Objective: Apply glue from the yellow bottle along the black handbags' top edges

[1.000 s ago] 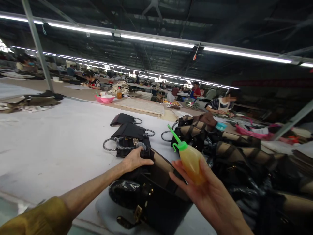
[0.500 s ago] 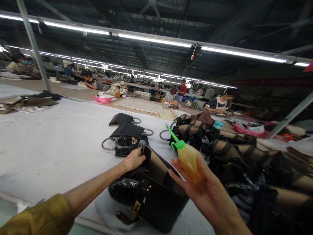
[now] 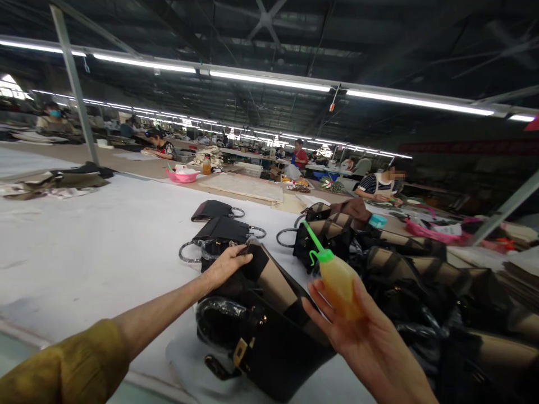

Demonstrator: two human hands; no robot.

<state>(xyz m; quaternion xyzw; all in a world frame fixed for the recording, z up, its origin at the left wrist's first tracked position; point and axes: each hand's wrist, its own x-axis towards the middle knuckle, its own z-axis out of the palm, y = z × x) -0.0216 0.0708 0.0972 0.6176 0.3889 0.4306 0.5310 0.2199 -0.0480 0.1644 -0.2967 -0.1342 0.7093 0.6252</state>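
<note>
My right hand point(image 3: 362, 336) holds a small squeeze bottle point(image 3: 339, 280) of amber liquid with a green nozzle that points up and to the left. My left hand point(image 3: 225, 265) grips the far top edge of a black handbag point(image 3: 269, 336) that lies open on the white table point(image 3: 84, 247); its tan lining faces up. The bottle hangs just right of the open bag.
Two more black bags with ring handles point(image 3: 223, 227) lie beyond the open one. A heap of black and tan bags point(image 3: 421, 269) fills the right side. A pink bowl point(image 3: 182, 175) stands at the far edge. People sit at benches further back.
My left hand shifted from lying over the bag's flap to pulling its top edge back, so more tan lining shows. The bottle stayed nearly in place.
</note>
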